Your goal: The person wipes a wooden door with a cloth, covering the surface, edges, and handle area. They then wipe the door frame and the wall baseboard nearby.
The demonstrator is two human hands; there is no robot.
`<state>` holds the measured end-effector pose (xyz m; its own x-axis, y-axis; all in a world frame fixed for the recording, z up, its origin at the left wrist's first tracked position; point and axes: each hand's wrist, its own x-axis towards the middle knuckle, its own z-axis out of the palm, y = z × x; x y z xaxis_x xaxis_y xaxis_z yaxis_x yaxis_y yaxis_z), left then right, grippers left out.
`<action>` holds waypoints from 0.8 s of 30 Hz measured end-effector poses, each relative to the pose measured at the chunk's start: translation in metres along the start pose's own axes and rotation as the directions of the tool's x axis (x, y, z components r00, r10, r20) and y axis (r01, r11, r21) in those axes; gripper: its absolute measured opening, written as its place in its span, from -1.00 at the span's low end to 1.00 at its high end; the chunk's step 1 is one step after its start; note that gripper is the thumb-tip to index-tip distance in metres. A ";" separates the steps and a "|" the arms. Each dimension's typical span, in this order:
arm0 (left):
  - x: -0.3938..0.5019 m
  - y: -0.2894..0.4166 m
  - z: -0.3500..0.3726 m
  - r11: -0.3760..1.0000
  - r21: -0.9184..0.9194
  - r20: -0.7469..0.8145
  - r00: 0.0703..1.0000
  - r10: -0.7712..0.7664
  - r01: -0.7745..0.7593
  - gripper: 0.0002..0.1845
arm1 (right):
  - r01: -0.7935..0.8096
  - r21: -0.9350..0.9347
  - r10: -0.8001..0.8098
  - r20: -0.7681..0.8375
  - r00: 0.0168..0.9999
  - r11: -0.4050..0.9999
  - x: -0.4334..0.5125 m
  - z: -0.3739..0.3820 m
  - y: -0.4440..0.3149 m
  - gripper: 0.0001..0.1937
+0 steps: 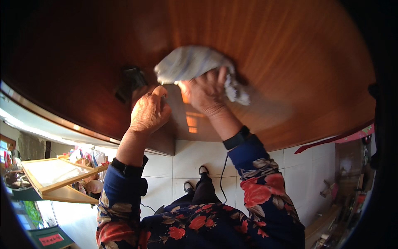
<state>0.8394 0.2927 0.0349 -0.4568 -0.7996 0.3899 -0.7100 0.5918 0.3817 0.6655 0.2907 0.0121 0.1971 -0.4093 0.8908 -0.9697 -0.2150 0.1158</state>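
A pale cloth with faint bluish stripes (192, 62) lies bunched against a glossy brown wooden surface (279, 62). My right hand (206, 90) presses on the cloth with its fingers somewhat spread, and one end of the cloth hangs past its right side. To the left, my left hand (150, 109) is curled close to the wood; whether it grips something is hidden by its own fingers. A blurred dark object (133, 79) appears just beyond that hand, too unclear to name. Sunlight makes a bright patch on the wood between my hands.
White floor tiles (158, 168) lie below, around my feet. A light wooden frame (62, 176) with assorted items behind it stands at the left. A thin black cable (222, 180) hangs by my right sleeve. Red fabric (329, 140) edges the wood at the right.
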 end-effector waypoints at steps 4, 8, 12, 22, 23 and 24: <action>0.001 0.001 0.000 0.985 0.164 0.015 0.999 0.044 -0.045 -0.84 | -0.006 0.057 -0.016 0.372 0.928 0.998 -0.078 0.024 -0.017 -0.76; 0.001 0.006 -0.001 0.996 0.088 0.011 1.000 0.014 -0.014 -0.82 | 0.189 0.068 -0.201 0.321 0.925 0.980 -0.135 0.031 0.006 -0.74; 0.001 0.005 -0.004 0.990 0.134 -0.001 0.999 0.034 -0.034 -0.81 | 0.111 0.040 -0.118 0.366 0.923 0.993 -0.156 0.009 0.032 -0.75; 0.003 0.006 0.001 0.979 0.188 -0.040 0.995 0.092 -0.083 -0.82 | -0.717 0.688 0.986 -0.164 -0.010 0.107 -0.212 -0.050 0.170 -0.57; 0.003 0.006 0.001 0.976 0.199 -0.039 0.994 0.101 -0.091 -0.83 | -0.710 0.695 0.985 -0.171 -0.002 0.118 -0.217 -0.050 0.174 -0.59; 0.003 0.005 0.002 0.970 0.221 -0.046 0.992 0.116 -0.103 -0.83 | -0.710 0.702 0.988 -0.141 -0.059 0.058 -0.218 -0.047 0.174 -0.60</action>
<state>0.8337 0.2929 0.0365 -0.5106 -0.7202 0.4697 -0.7599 0.6335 0.1454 0.4467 0.3840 -0.1412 -0.9903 -0.0633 0.1237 -0.0947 -0.3447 -0.9339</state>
